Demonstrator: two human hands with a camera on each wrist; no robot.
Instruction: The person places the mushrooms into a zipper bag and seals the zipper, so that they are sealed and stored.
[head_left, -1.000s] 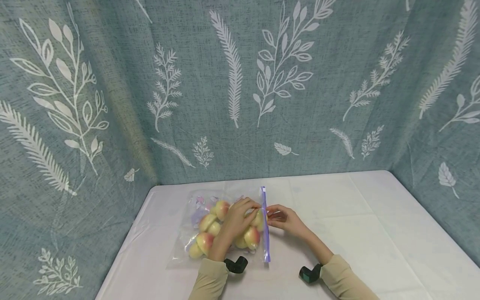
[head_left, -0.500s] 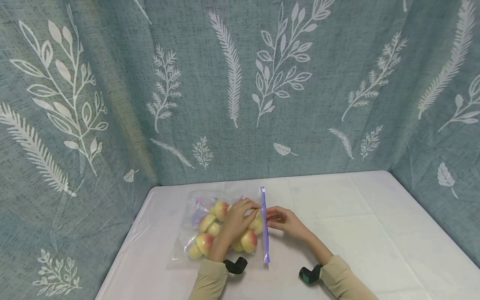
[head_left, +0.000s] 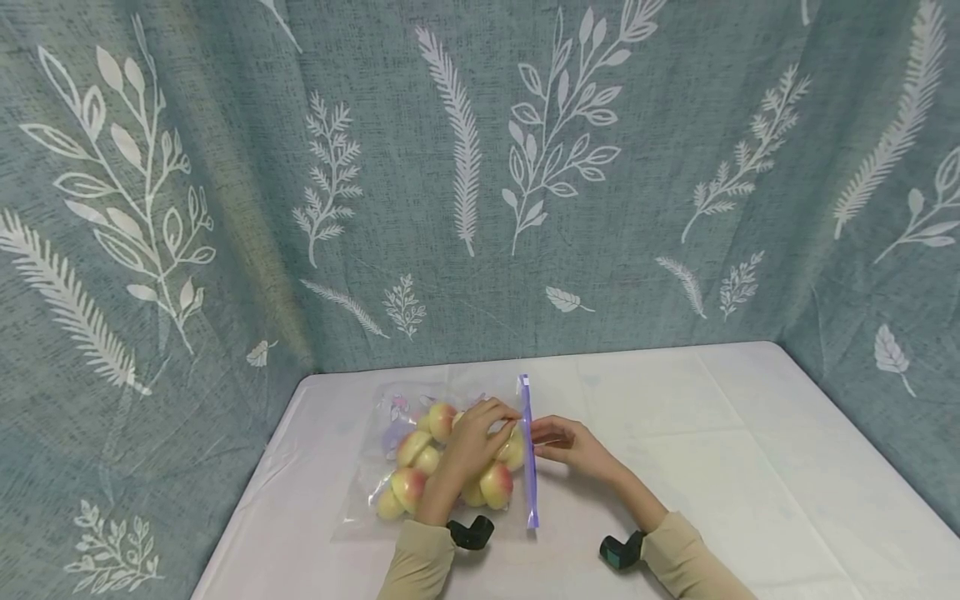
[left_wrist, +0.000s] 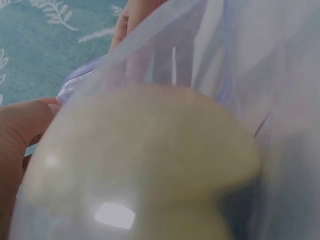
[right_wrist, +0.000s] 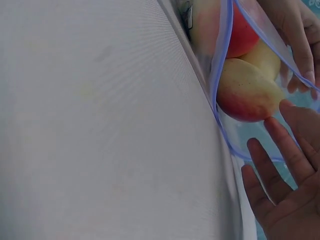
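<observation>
A clear zip bag [head_left: 367, 483] with a purple zip strip [head_left: 531, 492] lies on the table, holding several yellow-red mangoes [head_left: 408, 487]. My left hand [head_left: 471, 442] reaches over the bag and pinches the upper rim of its mouth; the left wrist view shows that hand [left_wrist: 22, 122] at the purple edge [left_wrist: 77, 80]. The mouth gapes towards my right hand [head_left: 573, 443]. In the right wrist view the right hand's [right_wrist: 295, 175] fingers are spread and fairly straight, with thumb and index fingertips right at the end of one mango [right_wrist: 250, 90] just inside the mouth.
A white cloth covers the table [head_left: 712, 458]. Blue-green curtains [head_left: 480, 183] with white leaf prints stand behind and at both sides. Black wrist cameras [head_left: 471, 533] sit at both sleeve cuffs.
The mangoes near the bag's mouth have shifted slightly, the lower one leftward and towards me. Both hands stay nearly where they were, the right still at the opening.
</observation>
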